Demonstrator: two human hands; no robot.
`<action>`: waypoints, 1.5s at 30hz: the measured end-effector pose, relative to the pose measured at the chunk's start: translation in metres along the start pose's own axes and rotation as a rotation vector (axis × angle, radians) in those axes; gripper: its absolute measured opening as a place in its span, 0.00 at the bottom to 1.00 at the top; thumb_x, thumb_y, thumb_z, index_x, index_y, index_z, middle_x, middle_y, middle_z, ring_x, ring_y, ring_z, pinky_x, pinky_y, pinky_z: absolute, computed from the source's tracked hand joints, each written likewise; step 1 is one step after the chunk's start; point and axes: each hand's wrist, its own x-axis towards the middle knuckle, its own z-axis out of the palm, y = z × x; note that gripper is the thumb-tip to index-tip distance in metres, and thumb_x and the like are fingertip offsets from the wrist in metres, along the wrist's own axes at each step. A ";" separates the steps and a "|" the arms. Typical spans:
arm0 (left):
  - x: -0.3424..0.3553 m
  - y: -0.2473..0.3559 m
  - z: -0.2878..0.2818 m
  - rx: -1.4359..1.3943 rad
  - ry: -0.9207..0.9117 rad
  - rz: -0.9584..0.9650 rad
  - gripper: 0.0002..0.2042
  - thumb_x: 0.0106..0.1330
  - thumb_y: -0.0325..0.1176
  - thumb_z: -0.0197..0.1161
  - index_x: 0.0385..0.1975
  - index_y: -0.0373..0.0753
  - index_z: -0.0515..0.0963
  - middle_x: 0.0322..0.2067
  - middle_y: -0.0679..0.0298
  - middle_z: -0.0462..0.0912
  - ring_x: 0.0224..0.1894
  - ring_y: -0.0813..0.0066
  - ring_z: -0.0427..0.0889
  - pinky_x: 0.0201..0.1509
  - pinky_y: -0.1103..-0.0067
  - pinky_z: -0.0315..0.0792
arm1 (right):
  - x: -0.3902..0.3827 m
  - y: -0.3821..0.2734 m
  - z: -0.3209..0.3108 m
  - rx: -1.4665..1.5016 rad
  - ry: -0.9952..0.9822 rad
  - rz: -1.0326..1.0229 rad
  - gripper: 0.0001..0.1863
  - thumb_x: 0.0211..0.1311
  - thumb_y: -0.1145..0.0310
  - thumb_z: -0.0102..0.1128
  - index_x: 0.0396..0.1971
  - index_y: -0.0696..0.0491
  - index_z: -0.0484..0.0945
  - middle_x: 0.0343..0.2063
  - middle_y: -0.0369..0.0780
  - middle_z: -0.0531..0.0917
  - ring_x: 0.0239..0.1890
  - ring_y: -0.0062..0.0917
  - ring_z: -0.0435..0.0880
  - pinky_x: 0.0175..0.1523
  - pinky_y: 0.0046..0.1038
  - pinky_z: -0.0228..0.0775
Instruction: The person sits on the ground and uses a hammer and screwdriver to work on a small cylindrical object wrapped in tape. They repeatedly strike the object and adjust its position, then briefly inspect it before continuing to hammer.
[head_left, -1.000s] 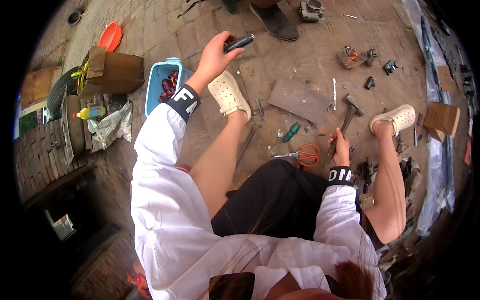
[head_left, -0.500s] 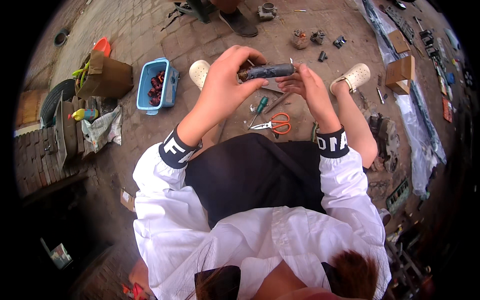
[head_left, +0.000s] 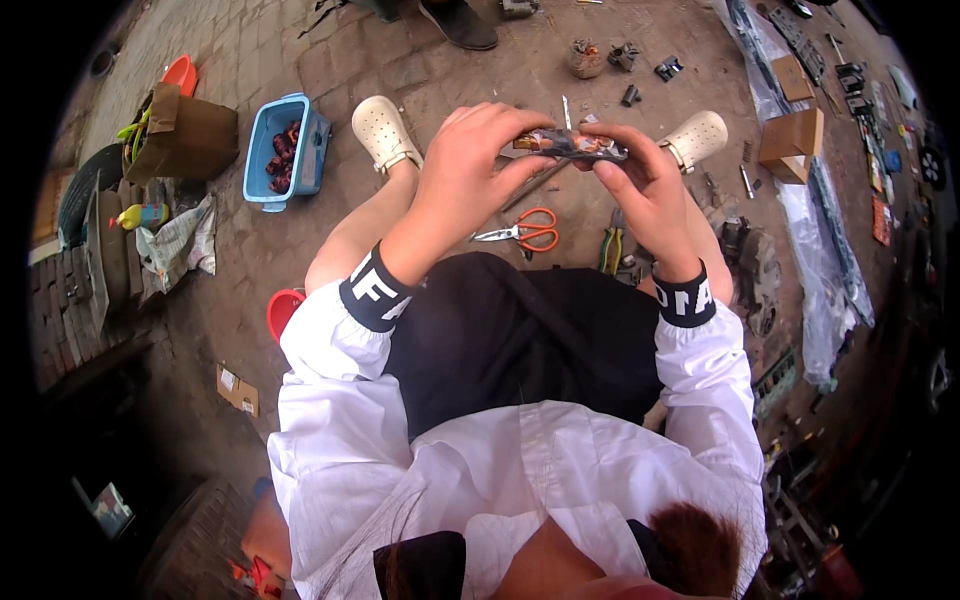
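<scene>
In front of my lap I hold up a dark cylindrical part (head_left: 572, 146) with copper-coloured and orange bits showing along its upper side. My left hand (head_left: 470, 170) pinches its left end between thumb and fingers. On the right end, my right hand (head_left: 645, 175) is closed with the thumb below and the fingers above. The fingers hide both ends of the part. Below the hands, scissors (head_left: 528, 232) with orange handles lie on the ground. Beside them, under my right wrist, are pliers (head_left: 610, 243) with yellow-green grips.
To the left stand a blue basin (head_left: 318, 155) of dark red, coil-like pieces and a cardboard box (head_left: 188, 132). A red bowl (head_left: 283, 312) is by my left sleeve. Small metal parts (head_left: 622, 58) lie ahead. Boxes (head_left: 793, 138) and plastic-wrapped strips (head_left: 815, 240) line the right; another person's shoe (head_left: 460, 22) is ahead.
The dark part has turned, and copper-coloured bits now show on it. My right fingers have closed on its right end, where they were loosely spread before. The whole view has shifted slightly.
</scene>
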 end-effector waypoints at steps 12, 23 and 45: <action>-0.005 0.004 0.001 -0.006 -0.023 -0.054 0.14 0.47 0.33 0.72 0.34 0.40 0.80 0.26 0.64 0.79 0.32 0.64 0.78 0.39 0.73 0.68 | -0.003 -0.002 0.004 -0.051 0.044 0.076 0.17 0.61 0.78 0.58 0.51 0.63 0.72 0.45 0.40 0.79 0.48 0.21 0.79 0.54 0.22 0.72; -0.010 0.003 0.007 -0.164 -0.093 -0.221 0.14 0.56 0.40 0.68 0.32 0.35 0.81 0.24 0.59 0.80 0.29 0.60 0.78 0.36 0.72 0.70 | -0.002 -0.003 0.005 -0.030 0.103 0.112 0.17 0.62 0.76 0.58 0.51 0.62 0.72 0.39 0.42 0.82 0.39 0.21 0.83 0.46 0.21 0.76; -0.016 -0.001 0.017 -0.330 -0.279 -0.355 0.17 0.59 0.32 0.66 0.48 0.35 0.77 0.36 0.61 0.83 0.36 0.74 0.80 0.43 0.79 0.73 | -0.004 0.015 -0.002 0.110 0.143 0.308 0.15 0.68 0.63 0.54 0.40 0.63 0.75 0.26 0.42 0.83 0.28 0.20 0.82 0.34 0.20 0.74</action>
